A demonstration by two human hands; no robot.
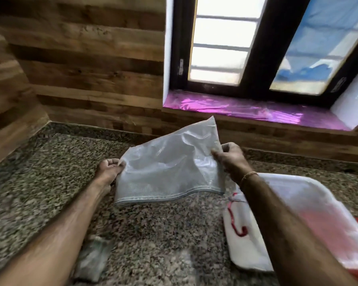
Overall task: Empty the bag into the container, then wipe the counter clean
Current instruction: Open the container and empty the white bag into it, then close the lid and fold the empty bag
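1. Both hands are up over the counter (149,230), stretching a clear bag (170,162) between them.
2. The left hand (110,169) pinches the bag's left edge, fingers curled tight on the plastic.
3. The right hand (229,159) grips the right edge, thumb and fingers closed on it; a thin band sits on that wrist.
4. The bag hangs slack above the speckled stone, its sealed strip at the bottom, one corner poking up toward the window (256,48).
5. It looks limp and see-through; I cannot tell whether anything is inside.
6. To the right, under the right forearm, a white container (310,205) rests on the counter, blurred, with red marks on it.
7. A crumpled clear scrap (93,259) lies near the front edge.
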